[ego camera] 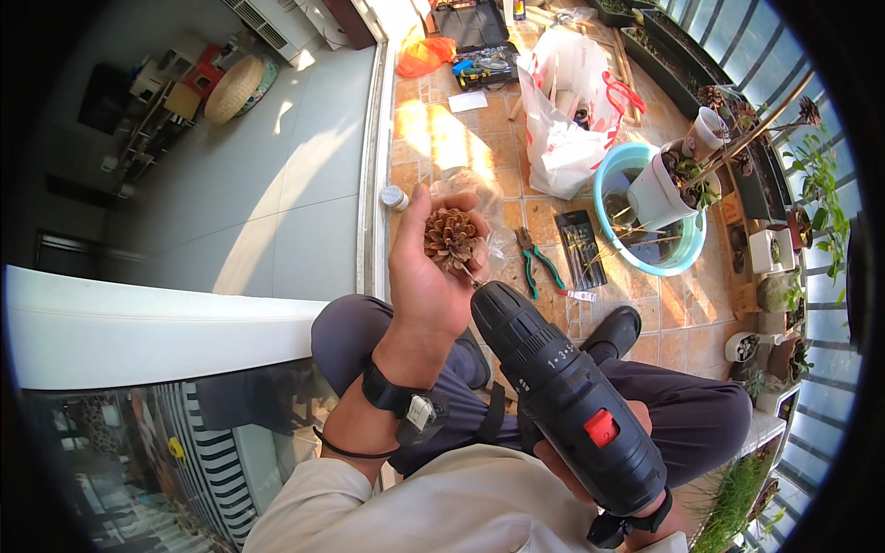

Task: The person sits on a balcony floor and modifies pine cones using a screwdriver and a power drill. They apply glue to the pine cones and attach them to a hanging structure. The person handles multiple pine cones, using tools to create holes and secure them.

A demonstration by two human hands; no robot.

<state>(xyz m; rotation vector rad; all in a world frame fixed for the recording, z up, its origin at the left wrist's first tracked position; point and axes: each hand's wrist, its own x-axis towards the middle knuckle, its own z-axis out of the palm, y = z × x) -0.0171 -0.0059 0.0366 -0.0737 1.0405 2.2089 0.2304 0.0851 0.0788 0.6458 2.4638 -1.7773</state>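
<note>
A brown pine cone (451,239) rests in my left hand (430,283), with the fingers curled around its far side. My right hand (632,418) grips a black cordless drill (546,373) by its handle, mostly hidden under the drill's body. The chuck (499,307) points up and left at the pine cone. A thin drill bit (474,280) reaches from the chuck to the cone's near end; whether its tip is inside the cone cannot be made out. On the drill's top sits a red switch (600,428).
Green-handled pliers (538,263) and a black bit case (581,250) lie on the tiles. Beyond them stand a light-blue basin (662,268) holding a white planter (667,186), and a white plastic bag (553,152). An opened toolbox (477,41) is farther off. Potted plants line the railing.
</note>
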